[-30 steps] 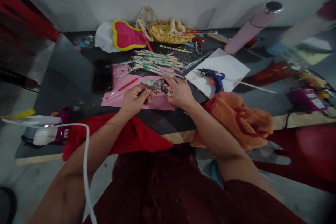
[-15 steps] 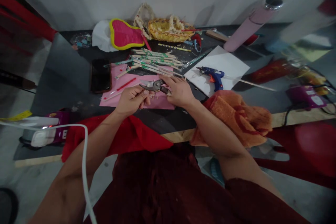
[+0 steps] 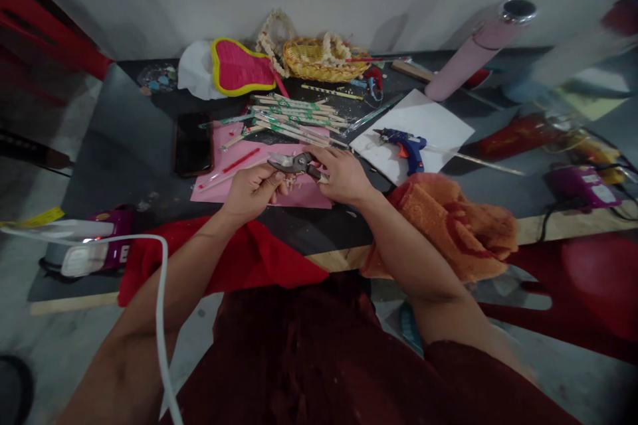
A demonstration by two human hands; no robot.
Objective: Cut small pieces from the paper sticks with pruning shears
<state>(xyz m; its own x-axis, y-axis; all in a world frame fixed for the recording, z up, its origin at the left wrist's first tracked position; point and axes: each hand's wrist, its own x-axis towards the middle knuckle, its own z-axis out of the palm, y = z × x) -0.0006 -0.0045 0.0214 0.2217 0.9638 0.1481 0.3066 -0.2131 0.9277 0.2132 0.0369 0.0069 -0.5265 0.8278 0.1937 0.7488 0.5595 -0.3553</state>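
A pair of metal shears (image 3: 294,163) is held just above a sheet of pink paper (image 3: 304,200), its blades pointed toward the left and its dark handle end gripped at the right. The right hand (image 3: 341,176) is closed around that handle end, with the fingers pressed together. The left hand (image 3: 252,189) is curled beneath the blades, its fingers drawn together, but whether the tool is being gripped by it cannot be told. Small pale bits (image 3: 290,181) are scattered on the paper beside the hands. Beyond the shears, a bundle of green-patterned sticks (image 3: 294,116) is laid across the top of the paper. A blue hot glue gun (image 3: 406,146) is placed on a white sheet (image 3: 428,119) to the right, and a black phone (image 3: 193,144) is lying to the left. A woven yellow basket (image 3: 319,60) and a pink-and-yellow padded piece (image 3: 239,68) are set farther back. An orange towel (image 3: 448,229) and a red cloth (image 3: 249,259) are draped along the near table edge, and a white cable (image 3: 160,292) is hanging across the left arm.
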